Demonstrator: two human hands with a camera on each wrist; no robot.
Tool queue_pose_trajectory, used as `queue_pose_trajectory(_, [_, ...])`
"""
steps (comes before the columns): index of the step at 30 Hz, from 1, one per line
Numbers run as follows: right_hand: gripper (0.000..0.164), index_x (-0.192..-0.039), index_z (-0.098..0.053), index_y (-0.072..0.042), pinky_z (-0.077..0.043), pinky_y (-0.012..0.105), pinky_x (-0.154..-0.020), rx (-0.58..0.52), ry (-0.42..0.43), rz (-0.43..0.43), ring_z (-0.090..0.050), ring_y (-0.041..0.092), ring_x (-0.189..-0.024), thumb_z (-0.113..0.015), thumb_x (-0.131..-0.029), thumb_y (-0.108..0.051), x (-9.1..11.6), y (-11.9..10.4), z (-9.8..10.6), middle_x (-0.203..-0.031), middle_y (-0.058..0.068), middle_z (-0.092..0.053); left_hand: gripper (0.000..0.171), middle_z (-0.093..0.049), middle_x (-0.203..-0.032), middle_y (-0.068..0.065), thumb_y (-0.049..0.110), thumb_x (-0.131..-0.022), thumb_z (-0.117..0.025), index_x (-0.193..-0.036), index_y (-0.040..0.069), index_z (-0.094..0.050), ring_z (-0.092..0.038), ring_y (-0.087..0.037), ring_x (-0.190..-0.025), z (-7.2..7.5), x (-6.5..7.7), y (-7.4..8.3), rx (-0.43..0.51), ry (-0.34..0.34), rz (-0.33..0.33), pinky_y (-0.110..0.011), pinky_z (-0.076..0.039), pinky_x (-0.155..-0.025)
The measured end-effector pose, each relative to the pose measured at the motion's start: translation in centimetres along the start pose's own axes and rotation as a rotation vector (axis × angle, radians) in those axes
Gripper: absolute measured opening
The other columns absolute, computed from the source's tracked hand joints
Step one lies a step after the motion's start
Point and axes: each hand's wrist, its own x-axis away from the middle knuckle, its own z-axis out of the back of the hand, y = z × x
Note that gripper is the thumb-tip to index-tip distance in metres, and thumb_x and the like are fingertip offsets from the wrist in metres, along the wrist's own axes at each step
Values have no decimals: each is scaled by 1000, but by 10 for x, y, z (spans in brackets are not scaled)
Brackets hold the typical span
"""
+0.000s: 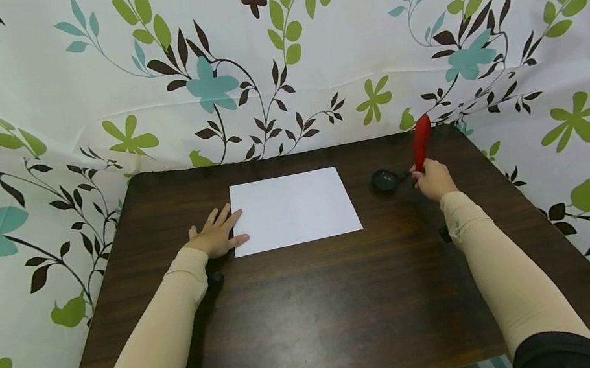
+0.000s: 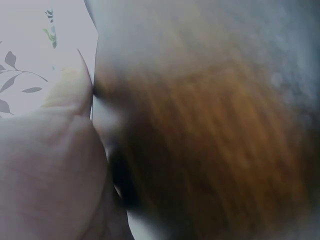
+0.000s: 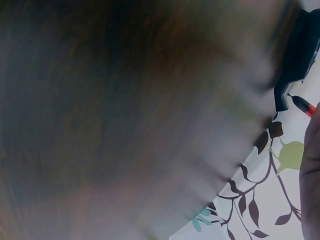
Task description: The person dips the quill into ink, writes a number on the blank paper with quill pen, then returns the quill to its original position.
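Observation:
A white sheet of paper (image 1: pixel 294 210) lies flat on the dark wooden table (image 1: pixel 308 326). My left hand (image 1: pixel 215 234) rests at its left edge, fingers spread, with the thumb and some fingertips on the paper. In the left wrist view the thumb (image 2: pixel 70 87) stretches upward. To the right of the paper, my right hand (image 1: pixel 435 179) grips a red-handled utensil (image 1: pixel 421 141), its handle pointing up and away. A round black head (image 1: pixel 386 180) sits left of the hand, seemingly joined by a thin dark neck; its exact kind is unclear.
A white cloth (image 1: pixel 164 148) printed with leaves, flowers and birds hangs behind and beside the table. The table's far edge lies just beyond the paper. Blurred tabletop fills much of the right wrist view.

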Motion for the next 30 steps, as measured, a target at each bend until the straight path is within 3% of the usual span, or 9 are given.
queue_pose_trajectory(3, [18,-113,-63,9,-46,39,-68,-13,14,-19,-66,36,-81,-55,-102,-3,0,1,-2,-91,26,-69,92,14,-170,-1,77,-95,-40,-165,30,-5,11,-35,-155,-1,0,0,5,-3,-2,-83,3,-106])
queue_pose_trajectory(9, [22,-116,-65,9,-44,48,-78,-39,26,-37,-56,40,-92,-57,-103,-6,-2,1,-2,-110,31,-66,91,14,-171,-1,76,-95,-41,-165,30,-5,11,-35,-155,-1,0,1,5,1,-6,-83,2,-106])
queue_pose_trajectory(12, [22,-116,-65,9,-43,48,-79,-50,25,-50,-54,40,-92,-56,-104,-7,-2,0,0,-111,32,-65,91,14,-171,-2,76,-95,-40,-165,30,-5,10,-35,-155,-1,0,1,-5,2,-7,-83,2,-106])
queue_pose_trajectory(21, [29,-124,-60,12,-52,18,-67,-188,-12,-123,-70,36,-97,-53,-106,-9,-2,-1,0,-116,31,-64,91,14,-170,-3,75,-96,-41,-165,29,-4,12,-35,-155,1,2,2,-5,-4,0,-82,2,-107])
queue_pose_trajectory(25, [33,-131,-56,13,-59,32,-83,-257,-17,-143,-70,33,-100,-54,-104,-7,-1,0,-2,-123,33,-61,90,14,-170,-3,74,-96,-41,-165,29,-4,12,-36,-155,1,2,2,-5,-5,0,-82,2,-107])
queue_pose_trajectory(30, [37,-136,-48,14,-54,48,-93,-334,-22,-161,-65,39,-107,-55,-102,0,0,-2,-2,-125,32,-57,91,14,-170,-3,76,-95,-41,-165,29,-4,11,-36,-155,1,1,1,-3,-1,-4,-83,2,-106])
